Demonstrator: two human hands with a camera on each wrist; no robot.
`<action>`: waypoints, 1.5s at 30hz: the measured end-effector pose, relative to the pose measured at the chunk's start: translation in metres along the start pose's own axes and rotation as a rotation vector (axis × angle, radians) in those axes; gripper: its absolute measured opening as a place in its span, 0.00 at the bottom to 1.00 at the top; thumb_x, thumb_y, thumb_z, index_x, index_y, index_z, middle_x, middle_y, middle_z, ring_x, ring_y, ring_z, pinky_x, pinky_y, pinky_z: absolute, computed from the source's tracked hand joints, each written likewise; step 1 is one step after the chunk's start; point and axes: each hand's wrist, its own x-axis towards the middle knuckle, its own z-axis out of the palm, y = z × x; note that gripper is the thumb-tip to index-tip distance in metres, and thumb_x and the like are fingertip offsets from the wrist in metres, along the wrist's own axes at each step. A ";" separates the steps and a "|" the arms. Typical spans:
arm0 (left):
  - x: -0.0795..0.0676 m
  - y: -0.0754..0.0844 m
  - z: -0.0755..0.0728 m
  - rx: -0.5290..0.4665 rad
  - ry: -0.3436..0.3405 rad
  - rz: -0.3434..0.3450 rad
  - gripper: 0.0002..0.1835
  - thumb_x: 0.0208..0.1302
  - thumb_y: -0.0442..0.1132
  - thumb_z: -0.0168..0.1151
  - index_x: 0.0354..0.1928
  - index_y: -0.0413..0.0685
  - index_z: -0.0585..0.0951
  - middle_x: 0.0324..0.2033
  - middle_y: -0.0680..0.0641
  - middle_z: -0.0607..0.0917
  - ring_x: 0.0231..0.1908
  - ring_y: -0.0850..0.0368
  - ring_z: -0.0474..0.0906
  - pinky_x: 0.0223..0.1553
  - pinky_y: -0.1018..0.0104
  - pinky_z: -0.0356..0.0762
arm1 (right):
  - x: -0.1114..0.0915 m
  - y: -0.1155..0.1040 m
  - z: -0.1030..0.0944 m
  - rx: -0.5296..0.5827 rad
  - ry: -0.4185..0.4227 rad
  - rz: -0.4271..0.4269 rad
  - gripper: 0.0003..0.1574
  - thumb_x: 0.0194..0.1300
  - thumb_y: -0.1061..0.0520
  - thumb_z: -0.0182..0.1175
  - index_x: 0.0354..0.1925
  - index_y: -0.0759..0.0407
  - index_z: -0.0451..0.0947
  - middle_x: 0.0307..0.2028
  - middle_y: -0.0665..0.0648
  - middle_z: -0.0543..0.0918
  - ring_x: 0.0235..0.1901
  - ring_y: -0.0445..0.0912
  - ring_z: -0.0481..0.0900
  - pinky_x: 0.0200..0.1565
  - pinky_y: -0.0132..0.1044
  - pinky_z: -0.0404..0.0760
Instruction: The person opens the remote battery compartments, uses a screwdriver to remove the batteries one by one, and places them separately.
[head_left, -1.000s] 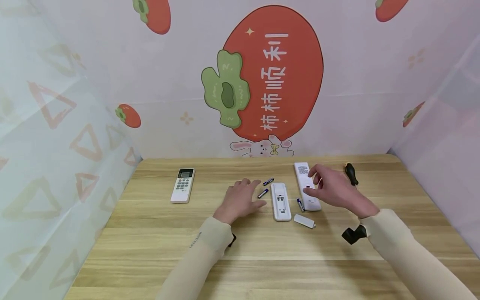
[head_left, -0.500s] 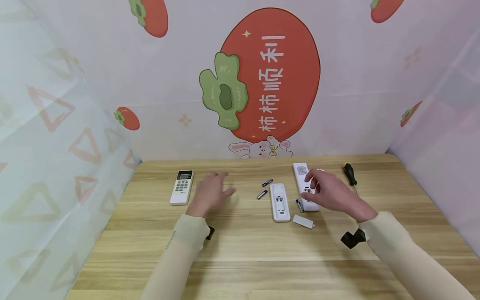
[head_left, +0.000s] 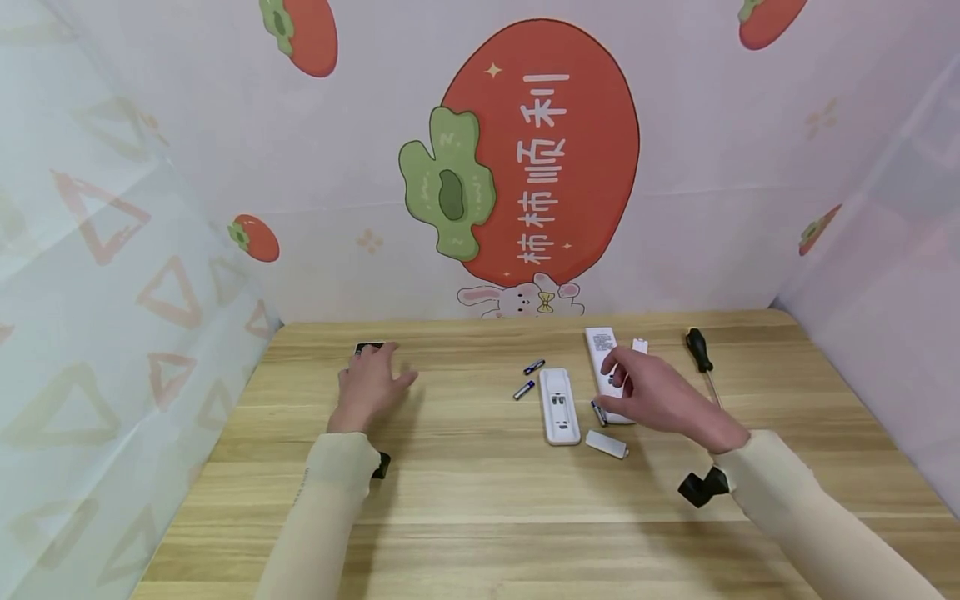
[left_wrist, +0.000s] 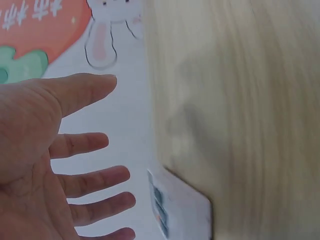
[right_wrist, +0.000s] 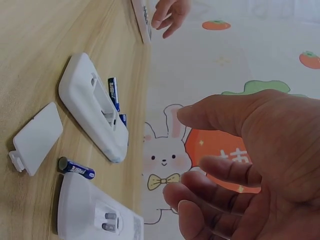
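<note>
My left hand [head_left: 369,387] hovers over a white remote control [left_wrist: 185,207] at the left of the table, hiding most of it in the head view. Its fingers are straight and spread, with nothing held. On the right side, my right hand [head_left: 645,390] hangs with loosely bent fingers, holding nothing, above a second remote control [head_left: 600,342] that lies back up with its battery compartment bare. A battery [right_wrist: 77,168] lies against that remote's near end. Between the hands, a third remote control [head_left: 559,429] lies back up, its compartment uncovered.
Two more batteries, one farther back [head_left: 534,367] and one nearer [head_left: 523,389], lie left of the middle remote. One battery cover [head_left: 607,443] sits in front, another [head_left: 640,344] behind the right hand. A screwdriver [head_left: 697,350] lies far right. A printed backdrop [head_left: 337,275] borders the table's back.
My left hand has moved left, from beside the two batteries to over the left remote control. My right hand has stayed nearly in place above the right one.
</note>
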 end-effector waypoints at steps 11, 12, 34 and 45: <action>-0.002 -0.030 0.002 -0.013 0.002 -0.131 0.42 0.69 0.53 0.63 0.74 0.35 0.61 0.66 0.22 0.62 0.63 0.20 0.58 0.58 0.24 0.57 | 0.000 -0.001 0.003 -0.010 0.001 0.000 0.22 0.58 0.54 0.75 0.44 0.60 0.75 0.31 0.55 0.79 0.26 0.43 0.74 0.30 0.37 0.76; -0.002 -0.032 0.002 -0.012 -0.002 -0.142 0.43 0.69 0.54 0.63 0.75 0.35 0.60 0.66 0.22 0.62 0.63 0.20 0.58 0.58 0.24 0.57 | 0.000 -0.001 0.003 -0.009 0.002 -0.001 0.22 0.58 0.54 0.75 0.44 0.59 0.75 0.31 0.55 0.78 0.26 0.43 0.74 0.30 0.36 0.76; -0.001 -0.044 0.006 -0.018 -0.062 -0.252 0.46 0.64 0.58 0.67 0.66 0.25 0.63 0.54 0.22 0.68 0.55 0.24 0.64 0.51 0.31 0.69 | -0.002 0.000 0.005 -0.010 -0.013 0.013 0.22 0.59 0.54 0.74 0.45 0.60 0.75 0.32 0.54 0.77 0.27 0.44 0.73 0.30 0.36 0.75; 0.003 -0.047 0.010 -0.017 -0.029 -0.262 0.39 0.68 0.51 0.64 0.63 0.23 0.64 0.49 0.25 0.70 0.50 0.29 0.67 0.42 0.38 0.74 | -0.004 0.002 0.006 -0.008 -0.024 0.015 0.23 0.59 0.54 0.75 0.46 0.62 0.75 0.31 0.53 0.77 0.27 0.44 0.73 0.30 0.37 0.75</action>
